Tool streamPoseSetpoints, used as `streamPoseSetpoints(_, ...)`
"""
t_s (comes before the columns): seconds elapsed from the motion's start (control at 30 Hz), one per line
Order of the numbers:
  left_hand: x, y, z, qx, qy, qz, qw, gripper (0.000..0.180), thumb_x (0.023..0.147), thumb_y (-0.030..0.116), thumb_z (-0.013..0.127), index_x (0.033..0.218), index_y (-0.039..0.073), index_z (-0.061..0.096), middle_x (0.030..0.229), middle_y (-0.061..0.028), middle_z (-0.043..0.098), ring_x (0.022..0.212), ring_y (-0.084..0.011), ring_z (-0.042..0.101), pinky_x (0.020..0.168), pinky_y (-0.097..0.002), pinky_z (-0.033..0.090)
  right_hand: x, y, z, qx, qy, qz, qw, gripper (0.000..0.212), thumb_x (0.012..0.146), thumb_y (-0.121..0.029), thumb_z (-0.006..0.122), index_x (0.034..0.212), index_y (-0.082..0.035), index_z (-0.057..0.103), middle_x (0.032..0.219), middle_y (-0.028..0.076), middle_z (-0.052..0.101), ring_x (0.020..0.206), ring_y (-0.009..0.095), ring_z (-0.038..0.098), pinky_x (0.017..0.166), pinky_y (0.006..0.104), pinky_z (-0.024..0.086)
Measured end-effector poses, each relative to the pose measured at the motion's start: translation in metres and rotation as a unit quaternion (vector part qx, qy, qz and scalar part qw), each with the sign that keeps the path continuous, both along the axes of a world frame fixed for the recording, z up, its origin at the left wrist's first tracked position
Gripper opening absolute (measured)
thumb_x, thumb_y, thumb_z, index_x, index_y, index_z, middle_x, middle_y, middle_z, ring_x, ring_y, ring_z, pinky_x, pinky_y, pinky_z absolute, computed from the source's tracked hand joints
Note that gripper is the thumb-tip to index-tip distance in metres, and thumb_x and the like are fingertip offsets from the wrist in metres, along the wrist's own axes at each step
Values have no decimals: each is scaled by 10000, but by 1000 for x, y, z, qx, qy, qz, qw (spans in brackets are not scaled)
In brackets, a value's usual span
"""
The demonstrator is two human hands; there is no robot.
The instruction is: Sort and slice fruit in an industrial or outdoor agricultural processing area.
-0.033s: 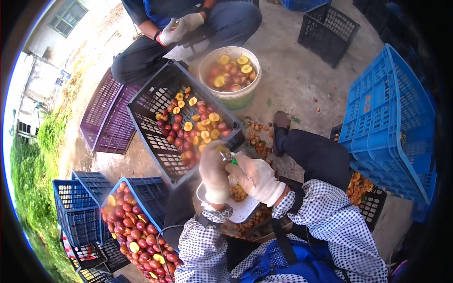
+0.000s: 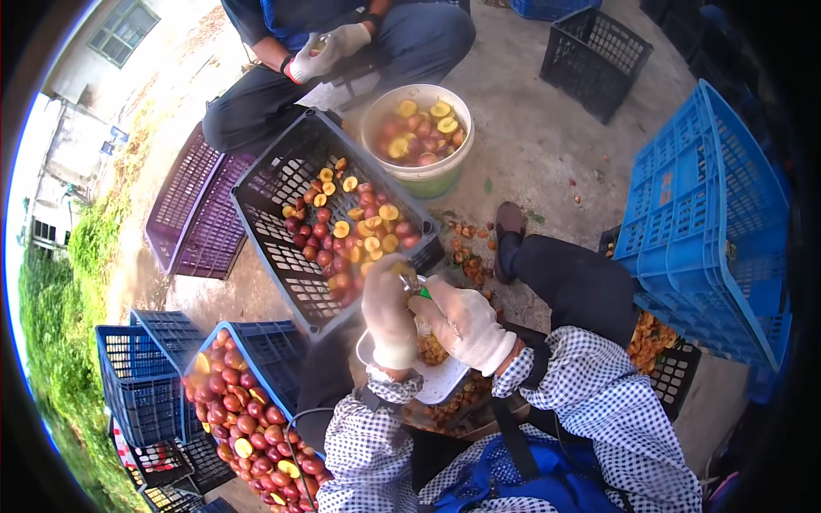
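Both of my hands wear whitish work gloves and meet over a white basin [image 2: 448, 390]. My left hand [image 2: 389, 321] is closed around a cut plum [image 2: 399, 268], whose yellow flesh partly shows at the fingertips. My right hand [image 2: 469, 323] grips a small hand tool [image 2: 423, 291] with a green handle; its metal end touches or nearly touches the plum. Yellow-brown plum scraps [image 2: 432, 349] lie in the basin. Just beyond my hands, a dark grey crate [image 2: 278, 256] holds whole-looking and halved red plums [image 2: 342, 224].
A blue crate [image 2: 265, 338] of plums tilts at my left. Ahead stands a white bucket [image 2: 432, 179] of plums in liquid. Another person's gloved hands [image 2: 329, 53] are beyond it. Tall blue crates [image 2: 693, 197] rise at right; purple crates [image 2: 197, 205] stand left. Scraps [image 2: 468, 256] litter the concrete.
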State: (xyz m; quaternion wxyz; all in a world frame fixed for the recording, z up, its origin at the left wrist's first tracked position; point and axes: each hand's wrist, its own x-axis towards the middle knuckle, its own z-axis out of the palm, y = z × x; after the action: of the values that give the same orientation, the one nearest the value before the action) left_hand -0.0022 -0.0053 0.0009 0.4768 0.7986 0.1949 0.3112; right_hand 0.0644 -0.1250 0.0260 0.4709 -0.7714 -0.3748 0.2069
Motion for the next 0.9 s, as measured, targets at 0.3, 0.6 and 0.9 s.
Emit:
streamPoseSetpoints(0.3, -4, 19, 24, -183, 124, -89, 971, 449, 1011, 376, 379, 1015, 31, 667, 877, -40, 603, 715, -92, 527, 606, -224, 444, 15, -7, -2, -66, -61, 60, 994, 285, 968, -314, 603, 1050, -41, 592, 878, 213, 658, 845, 420, 650, 697, 503, 496)
streamPoseSetpoints(0.6, -13, 20, 11, -287, 128, -195, 929, 480, 1026, 434, 412, 1046, 20, 654, 855, -31, 619, 615, -67, 499, 556, -204, 404, 30, -21, -47, 287, 96, 206, 931, 435, 1008, -472, 549, 975, -41, 602, 595, -15, 427, 512, 132, 488, 472, 285, 392)
streamPoseSetpoints(0.9, -11, 17, 2, -325, 147, -180, 916, 568, 1045, 478, 395, 1081, -28, 653, 953, -88, 676, 848, -127, 628, 714, -253, 512, 17, -28, -14, 2, 555, 94, 826, 478, 980, -531, 567, 897, -62, 596, 561, -43, 402, 401, 75, 323, 355, 251, 232)
